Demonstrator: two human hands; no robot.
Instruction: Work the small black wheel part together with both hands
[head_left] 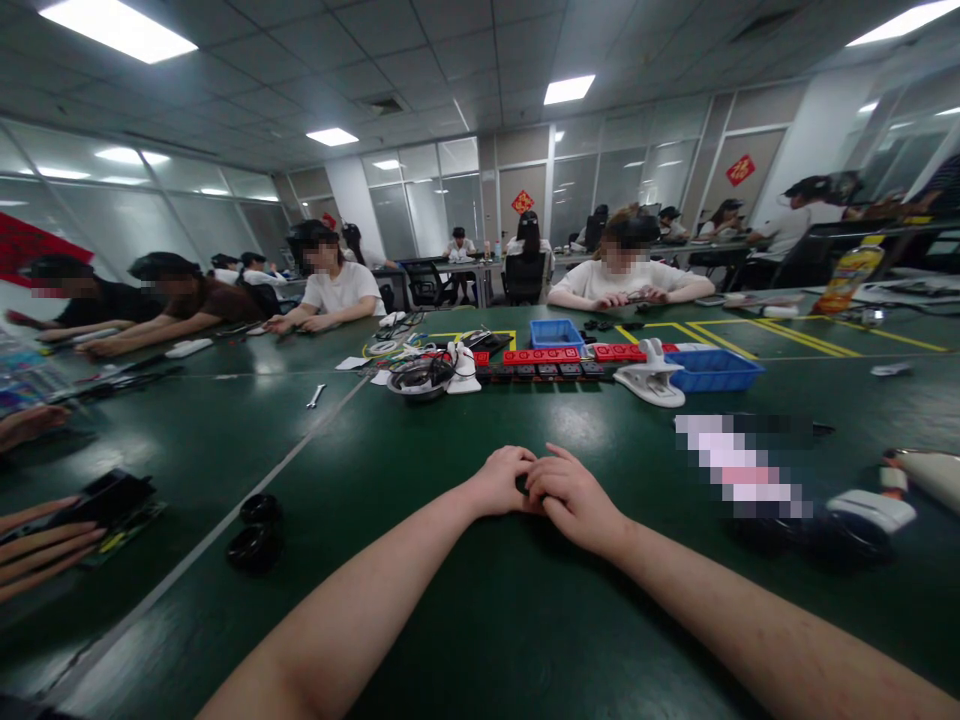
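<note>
My left hand (501,481) and my right hand (571,497) rest together on the dark green table (465,610), fingers touching at the middle. A small dark thing shows between them, too hidden to identify. Both forearms stretch across the table from the near edge. Two black round parts (255,535) lie to the left of my left arm. Beyond my hands stand a row of red blocks (541,355), a blue tray (556,333) and a black round device with cables (420,378).
A second blue tray (712,370) and a white clip stand (651,378) sit at the right. White devices (874,508) lie at the far right. Another person's hand holds a black object (109,497) at the left edge. Several people sit across the table.
</note>
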